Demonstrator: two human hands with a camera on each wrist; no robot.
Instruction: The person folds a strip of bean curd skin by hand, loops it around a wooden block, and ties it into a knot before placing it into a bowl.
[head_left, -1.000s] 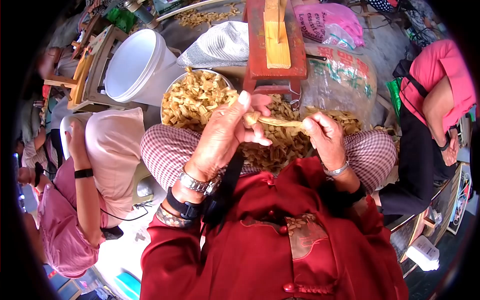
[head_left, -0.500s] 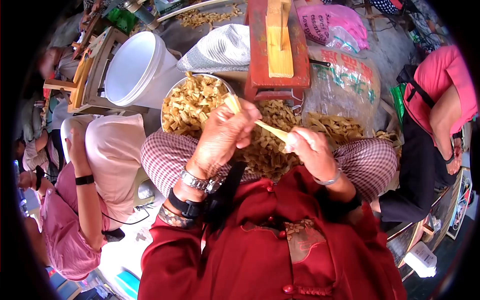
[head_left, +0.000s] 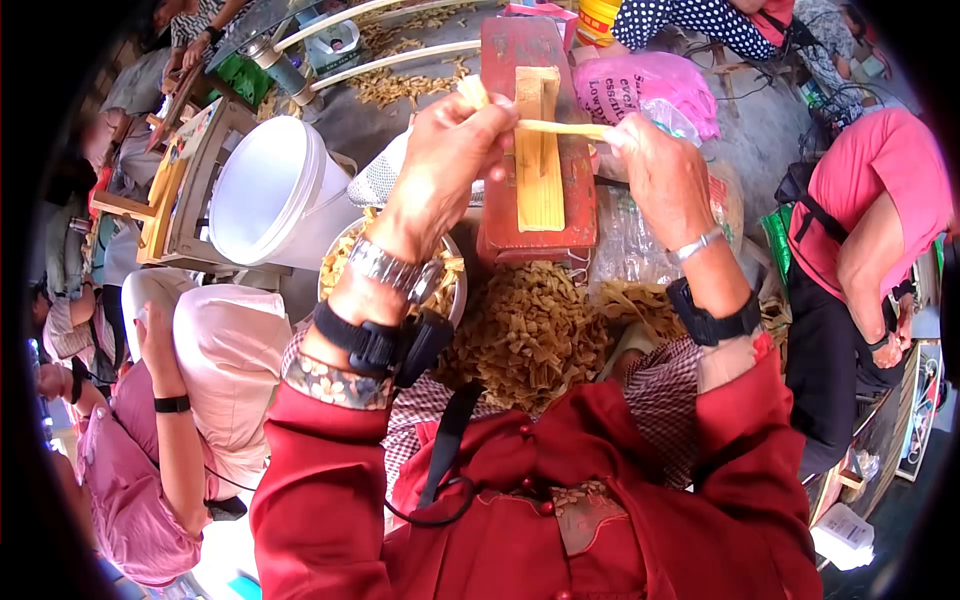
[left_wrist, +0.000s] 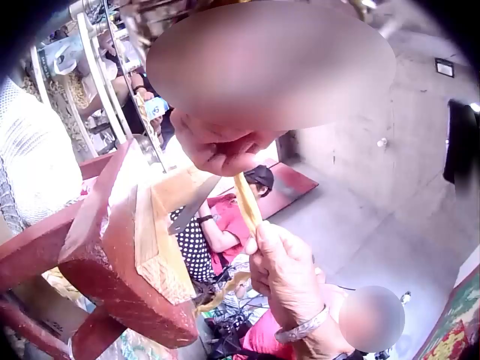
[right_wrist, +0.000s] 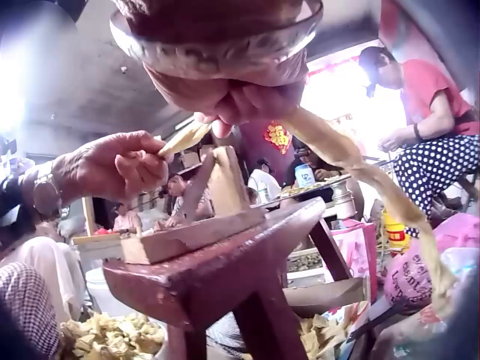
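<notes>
Left hand (head_left: 448, 165) and right hand (head_left: 668, 182) each pinch the long yellow strip (head_left: 565, 128) with curled fingers. It runs between them, just above the wood block (head_left: 541, 200) on the red surface (head_left: 583, 215). They seem to be lining it up with the blade (right_wrist: 196, 196). Next, it likely needs a tight hold, fingers off the edge. Small pieces (head_left: 530, 335) lie near.

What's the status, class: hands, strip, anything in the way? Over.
Left hand, right hand: both gripping strip. Strip stretched between them. Wooden block with blade, on red bench, beneath.
</notes>
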